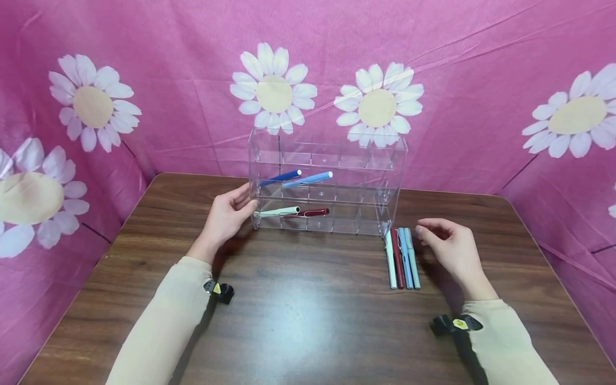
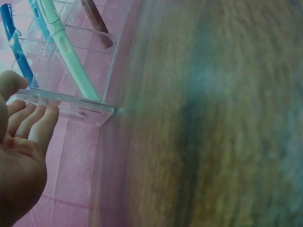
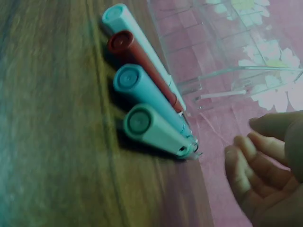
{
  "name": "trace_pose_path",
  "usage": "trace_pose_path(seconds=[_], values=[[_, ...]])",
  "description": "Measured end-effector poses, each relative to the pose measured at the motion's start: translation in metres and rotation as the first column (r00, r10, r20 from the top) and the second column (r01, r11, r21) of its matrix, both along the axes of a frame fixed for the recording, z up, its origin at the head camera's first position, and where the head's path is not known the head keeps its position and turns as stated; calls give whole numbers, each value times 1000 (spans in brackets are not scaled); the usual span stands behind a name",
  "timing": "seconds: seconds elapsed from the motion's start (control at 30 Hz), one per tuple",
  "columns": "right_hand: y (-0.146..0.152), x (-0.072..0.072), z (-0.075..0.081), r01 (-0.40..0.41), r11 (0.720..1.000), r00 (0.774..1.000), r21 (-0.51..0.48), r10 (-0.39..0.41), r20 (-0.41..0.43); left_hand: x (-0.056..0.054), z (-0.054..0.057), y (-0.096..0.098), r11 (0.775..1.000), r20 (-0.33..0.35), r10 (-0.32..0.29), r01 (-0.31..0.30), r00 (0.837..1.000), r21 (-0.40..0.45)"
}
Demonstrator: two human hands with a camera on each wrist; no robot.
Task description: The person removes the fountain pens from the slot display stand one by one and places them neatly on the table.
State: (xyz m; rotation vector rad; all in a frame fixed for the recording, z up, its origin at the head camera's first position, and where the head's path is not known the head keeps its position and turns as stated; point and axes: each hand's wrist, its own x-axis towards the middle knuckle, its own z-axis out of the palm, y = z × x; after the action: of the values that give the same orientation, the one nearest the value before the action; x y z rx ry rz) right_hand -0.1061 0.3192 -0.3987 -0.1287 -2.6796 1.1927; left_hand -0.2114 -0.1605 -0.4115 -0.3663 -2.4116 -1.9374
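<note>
A clear plastic pen rack (image 1: 332, 232) with tiers of small compartments stands toward the back of the table. My left hand (image 1: 228, 214) grips its left side wall, thumb on one face and fingers on the other. A dark blue pen (image 1: 281, 177) and a light blue pen (image 1: 310, 179) lean in a middle tier. Below them, a mint pen (image 1: 279, 212) and a dark red pen (image 1: 315, 213) sit in the bottom tier. My right hand (image 1: 454, 251), loosely curled and holding nothing, hovers just right of a row of pens, whose nearest is a grey-green pen (image 1: 413, 259).
Left of the grey-green pen lie a blue pen (image 1: 405, 259), a dark red pen (image 1: 397, 259) and a pale mint pen (image 1: 390, 262) on the brown wooden table (image 1: 289, 321). Behind the table hangs a pink cloth (image 1: 192, 80) with large white flowers.
</note>
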Motion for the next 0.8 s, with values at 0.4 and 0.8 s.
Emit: trace_pose_path(seconds=[0.4,0.8], values=[[-12,-3,8,-29,998,994,-62,22,-104,-1,-4,-3,999,0,-45,45,999,28],[-25,-5,15,-83,993,984,-82,68,-167,0,-4,-4,995,-4,-90,90,996,41]])
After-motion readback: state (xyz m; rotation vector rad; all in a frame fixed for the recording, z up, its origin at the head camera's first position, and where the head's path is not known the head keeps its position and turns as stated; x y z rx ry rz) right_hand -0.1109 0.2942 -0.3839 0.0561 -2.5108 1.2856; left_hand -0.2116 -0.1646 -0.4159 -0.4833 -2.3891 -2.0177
